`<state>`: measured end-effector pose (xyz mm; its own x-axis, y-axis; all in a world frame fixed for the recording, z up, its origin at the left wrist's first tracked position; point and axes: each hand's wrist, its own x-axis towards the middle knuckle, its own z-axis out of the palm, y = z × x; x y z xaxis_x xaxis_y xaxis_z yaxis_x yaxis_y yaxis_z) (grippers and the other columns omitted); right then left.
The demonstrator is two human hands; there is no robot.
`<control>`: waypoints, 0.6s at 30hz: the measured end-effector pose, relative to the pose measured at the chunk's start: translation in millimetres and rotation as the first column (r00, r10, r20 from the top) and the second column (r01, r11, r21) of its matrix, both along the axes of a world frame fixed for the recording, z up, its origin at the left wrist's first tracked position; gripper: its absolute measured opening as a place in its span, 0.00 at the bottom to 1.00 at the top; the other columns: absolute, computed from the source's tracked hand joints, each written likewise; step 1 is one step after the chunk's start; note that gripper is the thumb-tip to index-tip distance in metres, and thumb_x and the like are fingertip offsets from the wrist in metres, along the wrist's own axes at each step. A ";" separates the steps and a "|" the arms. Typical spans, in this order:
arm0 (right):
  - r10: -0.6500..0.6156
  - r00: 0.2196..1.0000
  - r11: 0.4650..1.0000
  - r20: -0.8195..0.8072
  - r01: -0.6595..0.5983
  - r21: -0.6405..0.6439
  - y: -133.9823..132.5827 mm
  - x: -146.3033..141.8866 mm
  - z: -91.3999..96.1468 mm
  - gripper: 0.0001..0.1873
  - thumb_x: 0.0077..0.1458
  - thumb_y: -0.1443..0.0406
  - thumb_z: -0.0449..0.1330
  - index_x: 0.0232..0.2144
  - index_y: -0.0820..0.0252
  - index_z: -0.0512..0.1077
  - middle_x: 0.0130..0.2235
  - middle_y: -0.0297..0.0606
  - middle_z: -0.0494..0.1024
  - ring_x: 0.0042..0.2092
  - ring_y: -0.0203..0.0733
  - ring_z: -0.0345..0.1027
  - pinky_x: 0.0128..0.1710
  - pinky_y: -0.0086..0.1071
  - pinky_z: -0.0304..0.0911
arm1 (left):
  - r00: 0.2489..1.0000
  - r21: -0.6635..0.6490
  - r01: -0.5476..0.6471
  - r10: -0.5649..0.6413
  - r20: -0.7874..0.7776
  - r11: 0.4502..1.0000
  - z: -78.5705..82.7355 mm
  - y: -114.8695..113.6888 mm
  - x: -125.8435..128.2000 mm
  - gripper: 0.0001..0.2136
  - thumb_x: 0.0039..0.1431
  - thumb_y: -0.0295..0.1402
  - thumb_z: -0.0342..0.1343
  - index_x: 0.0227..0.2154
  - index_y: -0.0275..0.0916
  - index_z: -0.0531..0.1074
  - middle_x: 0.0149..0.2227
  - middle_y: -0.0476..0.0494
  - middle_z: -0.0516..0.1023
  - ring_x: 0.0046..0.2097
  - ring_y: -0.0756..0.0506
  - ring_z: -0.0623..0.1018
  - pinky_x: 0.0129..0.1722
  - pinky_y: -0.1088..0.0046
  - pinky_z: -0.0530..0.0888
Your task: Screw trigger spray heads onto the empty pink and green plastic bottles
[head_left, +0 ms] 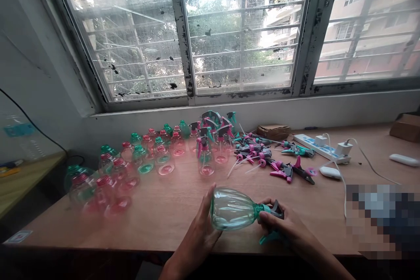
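Note:
A clear green spray bottle (232,210) lies sideways in the air over the table's front edge, its base to the left. My left hand (200,232) is wrapped round the base end. At the neck, my right hand (278,223) grips the teal and grey spray head (262,210), whose trigger points down. Behind stand several spray bottles with heads fitted (210,144). Right of them lies a pile of loose pink, teal and grey spray heads (256,148) with thin tubes.
Several headless pink and green bottles (166,162) stand on the table (157,223) at left. A white power strip (321,148) with plugs and cables, a white case (330,173) and a cardboard box (405,127) are at right. A window (243,30) rises behind.

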<state>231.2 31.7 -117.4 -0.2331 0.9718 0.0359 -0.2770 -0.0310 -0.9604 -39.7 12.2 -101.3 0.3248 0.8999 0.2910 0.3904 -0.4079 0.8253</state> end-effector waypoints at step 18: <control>0.014 1.000 1.000 -0.018 -0.014 0.001 -0.2 0.1 -1.3 0.24 0.47 0.51 0.77 0.36 0.61 0.74 0.24 0.32 0.79 0.25 0.37 0.71 0.25 0.28 0.65 | 0.998 -0.129 0.038 -0.030 0.060 0.991 -2.6 1.5 -2.9 0.52 0.57 0.37 0.69 0.74 0.51 0.38 0.75 0.38 0.51 0.74 0.32 0.55 0.72 0.49 0.53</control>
<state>231.3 31.5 -118.7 -0.2459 0.9684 0.0410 -0.2936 -0.0341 -0.9553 -42.6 13.7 -104.0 0.3418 0.9200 0.1918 0.3284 -0.3081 0.8929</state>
